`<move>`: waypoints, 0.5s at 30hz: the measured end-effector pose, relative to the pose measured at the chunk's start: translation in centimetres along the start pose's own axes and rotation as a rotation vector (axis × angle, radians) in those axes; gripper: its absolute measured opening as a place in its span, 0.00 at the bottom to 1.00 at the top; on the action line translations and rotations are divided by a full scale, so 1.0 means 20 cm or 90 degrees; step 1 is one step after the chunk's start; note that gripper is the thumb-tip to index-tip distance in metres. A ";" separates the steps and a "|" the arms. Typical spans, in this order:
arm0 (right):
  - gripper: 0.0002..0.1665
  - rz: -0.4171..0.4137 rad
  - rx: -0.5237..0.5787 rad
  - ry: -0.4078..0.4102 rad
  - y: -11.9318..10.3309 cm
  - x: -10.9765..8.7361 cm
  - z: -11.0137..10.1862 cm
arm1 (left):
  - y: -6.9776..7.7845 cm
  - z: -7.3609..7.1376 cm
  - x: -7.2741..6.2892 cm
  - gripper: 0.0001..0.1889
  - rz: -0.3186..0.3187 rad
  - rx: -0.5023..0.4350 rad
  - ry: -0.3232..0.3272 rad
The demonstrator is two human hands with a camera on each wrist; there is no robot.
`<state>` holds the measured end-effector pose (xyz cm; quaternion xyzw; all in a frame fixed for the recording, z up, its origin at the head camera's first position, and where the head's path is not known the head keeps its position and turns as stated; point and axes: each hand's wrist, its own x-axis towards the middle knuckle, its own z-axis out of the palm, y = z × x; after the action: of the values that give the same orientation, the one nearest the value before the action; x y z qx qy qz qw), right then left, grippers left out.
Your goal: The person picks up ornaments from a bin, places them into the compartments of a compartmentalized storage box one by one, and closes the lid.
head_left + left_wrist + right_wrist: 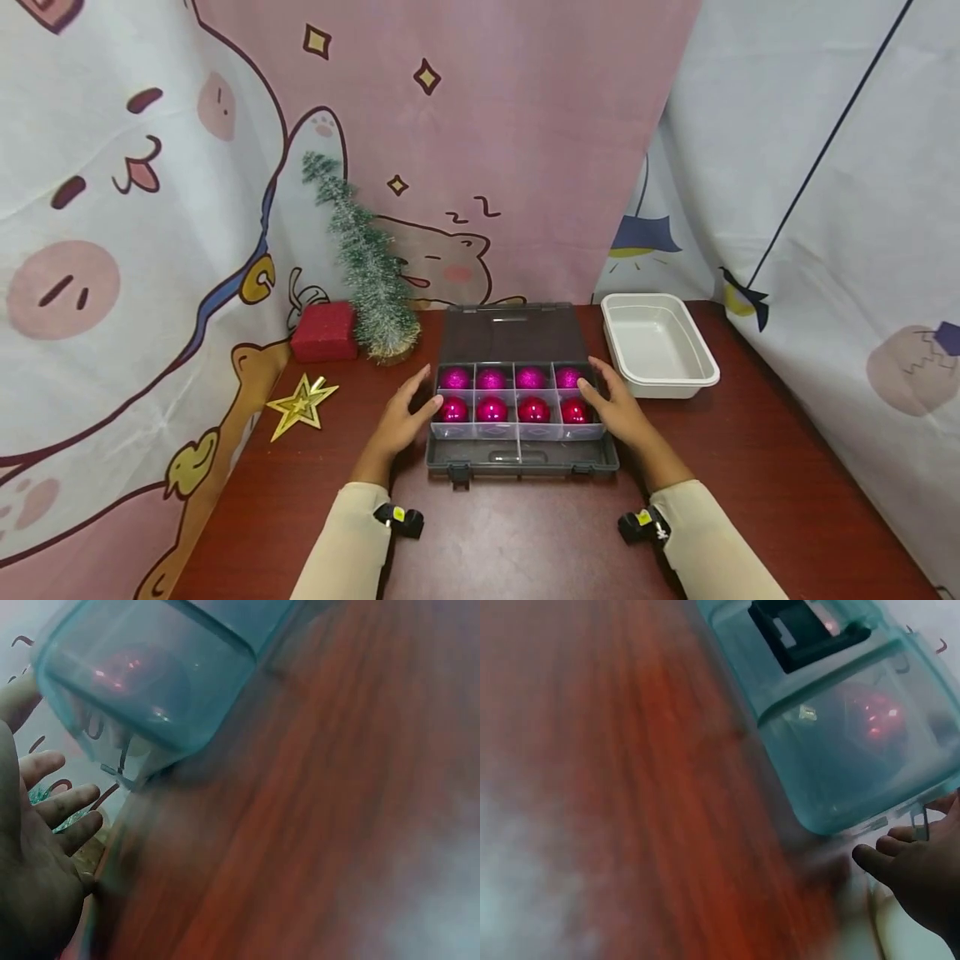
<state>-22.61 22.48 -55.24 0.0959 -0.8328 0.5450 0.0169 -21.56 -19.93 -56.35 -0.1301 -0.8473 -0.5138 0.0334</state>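
Note:
A dark clear plastic storage box stands on the table with its lid folded back. Inside it, a divided clear tray holds several baubles: glittery magenta baubles in the back row, shiny red-pink baubles in front. My left hand is at the box's left side, thumb toward the rim, other fingers spread in the left wrist view. At the right side is my right hand, its thumb over the box's edge beside the baubles. Whether either hand bears any weight cannot be told.
A white plastic basin stands right of the box. To the left are a small artificial tree on a wooden base, a red block and a gold star ornament. Printed curtains enclose the table.

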 end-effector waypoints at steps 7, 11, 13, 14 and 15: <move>0.40 0.039 0.066 0.000 0.03 0.04 -0.01 | -0.02 0.05 0.08 0.39 0.001 -0.029 0.006; 0.40 0.048 0.097 0.002 0.05 0.05 0.00 | -0.02 0.07 0.11 0.38 -0.005 -0.050 0.010; 0.40 0.051 0.110 0.002 0.06 0.06 0.00 | -0.02 0.08 0.13 0.38 -0.006 -0.064 0.017; 0.40 0.051 0.114 0.001 0.07 0.06 0.00 | -0.01 0.09 0.13 0.37 -0.008 -0.073 0.021; 0.40 0.051 0.119 0.000 0.07 0.06 0.00 | -0.01 0.09 0.14 0.37 -0.010 -0.082 0.023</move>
<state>-23.95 22.84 -56.38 0.0638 -0.7815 0.6205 -0.0140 -24.17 -17.87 -56.87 -0.1161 -0.8125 -0.5701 0.0363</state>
